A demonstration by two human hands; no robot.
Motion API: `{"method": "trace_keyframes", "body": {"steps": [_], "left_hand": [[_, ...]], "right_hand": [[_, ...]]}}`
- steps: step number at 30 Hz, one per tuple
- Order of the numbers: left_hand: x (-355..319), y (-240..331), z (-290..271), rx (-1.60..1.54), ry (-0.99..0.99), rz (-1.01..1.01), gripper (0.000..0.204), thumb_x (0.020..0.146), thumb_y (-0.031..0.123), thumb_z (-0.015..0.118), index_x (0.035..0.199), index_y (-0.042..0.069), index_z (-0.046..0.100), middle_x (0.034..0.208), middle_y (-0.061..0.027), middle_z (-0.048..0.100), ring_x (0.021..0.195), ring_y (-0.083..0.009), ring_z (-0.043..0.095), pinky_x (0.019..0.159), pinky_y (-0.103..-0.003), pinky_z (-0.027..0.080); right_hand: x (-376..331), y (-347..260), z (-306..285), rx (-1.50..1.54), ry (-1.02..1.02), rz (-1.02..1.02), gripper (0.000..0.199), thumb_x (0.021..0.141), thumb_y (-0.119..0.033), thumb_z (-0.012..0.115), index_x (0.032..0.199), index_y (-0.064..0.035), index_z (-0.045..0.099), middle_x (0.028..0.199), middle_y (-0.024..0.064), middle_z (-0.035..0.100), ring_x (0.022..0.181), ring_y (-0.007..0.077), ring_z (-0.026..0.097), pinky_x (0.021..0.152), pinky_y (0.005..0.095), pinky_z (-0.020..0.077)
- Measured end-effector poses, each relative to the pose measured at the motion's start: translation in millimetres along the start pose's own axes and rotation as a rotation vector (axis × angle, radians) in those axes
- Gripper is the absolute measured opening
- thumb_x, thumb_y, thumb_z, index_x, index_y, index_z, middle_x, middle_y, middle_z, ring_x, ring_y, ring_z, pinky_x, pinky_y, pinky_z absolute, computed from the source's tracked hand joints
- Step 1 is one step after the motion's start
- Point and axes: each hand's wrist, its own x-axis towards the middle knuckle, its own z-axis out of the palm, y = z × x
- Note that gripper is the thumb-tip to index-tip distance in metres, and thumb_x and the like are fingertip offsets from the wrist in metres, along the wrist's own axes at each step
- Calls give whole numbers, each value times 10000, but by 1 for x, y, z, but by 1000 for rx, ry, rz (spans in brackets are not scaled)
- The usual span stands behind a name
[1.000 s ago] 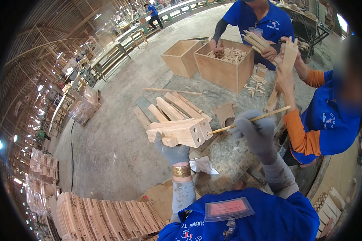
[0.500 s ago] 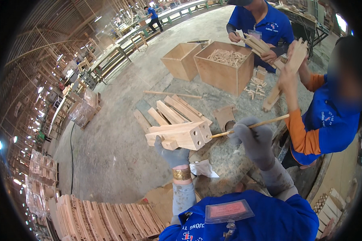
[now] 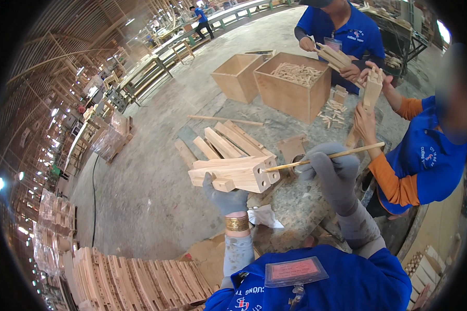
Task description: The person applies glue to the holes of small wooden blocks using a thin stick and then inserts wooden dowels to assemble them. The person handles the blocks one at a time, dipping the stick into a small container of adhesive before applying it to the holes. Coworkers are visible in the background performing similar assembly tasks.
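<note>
The left hand grips drilled wooden blocks. The right hand grasps a thin stick, tip seemingly at a hole.

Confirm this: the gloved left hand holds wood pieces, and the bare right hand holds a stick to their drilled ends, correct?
No: the right hand is not bare; the head view shows a grey glove on it. The gloved left hand does hold wood pieces, and the right holds a stick to their drilled ends.

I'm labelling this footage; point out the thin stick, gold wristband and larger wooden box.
Thin stick (image 3: 359, 150), head view: its shaft's right part.
Gold wristband (image 3: 237, 223), head view: its middle.
Larger wooden box (image 3: 284, 95), head view: its front wall.
</note>
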Motion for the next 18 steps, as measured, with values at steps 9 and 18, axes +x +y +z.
{"method": "trace_keyframes", "body": {"steps": [9, 18], "left_hand": [[-5, -2, -3, 95, -62, 102, 532, 863, 203, 577, 1256, 107, 231, 1255, -207, 413, 1097, -280, 507, 889, -388, 490], [-3, 5, -3, 91, -114, 89, 497, 896, 336, 493, 1255, 77, 269, 1259, -198, 407, 1114, -281, 494, 908, -400, 473]], "right_hand": [[4, 7, 9, -121, -146, -110, 48, 839, -29, 596, 858, 15, 599, 701, 38, 615, 607, 63, 571, 524, 196, 446], [4, 2, 3, -163, -216, -204, 43, 838, -18, 589, 874, 4, 592, 697, 40, 601, 623, 79, 565, 541, 216, 450]]}}
